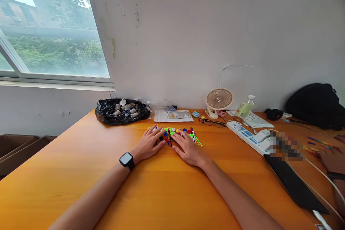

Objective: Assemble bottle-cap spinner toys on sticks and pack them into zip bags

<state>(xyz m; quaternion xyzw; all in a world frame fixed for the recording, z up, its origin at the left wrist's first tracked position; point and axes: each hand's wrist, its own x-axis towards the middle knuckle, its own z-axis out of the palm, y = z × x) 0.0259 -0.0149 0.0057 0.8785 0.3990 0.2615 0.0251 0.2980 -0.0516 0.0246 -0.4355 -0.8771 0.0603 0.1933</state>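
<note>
A pile of small coloured plastic pieces, round discs and thin sticks in red, blue, green, yellow, white and black, lies on the wooden table. My left hand rests flat over the pile's left side, fingers stretched out. Over its middle and right lies my right hand, fingers spread and touching the pieces. Both palms hide part of the pile. Green and white sticks stick out past my right fingers. A watch with a black strap is on my left wrist.
Behind the pile are a black plastic bag holding cardboard tubes, white paper, glasses, a small fan and a bottle. To the right are a power strip, cables and another person's hand.
</note>
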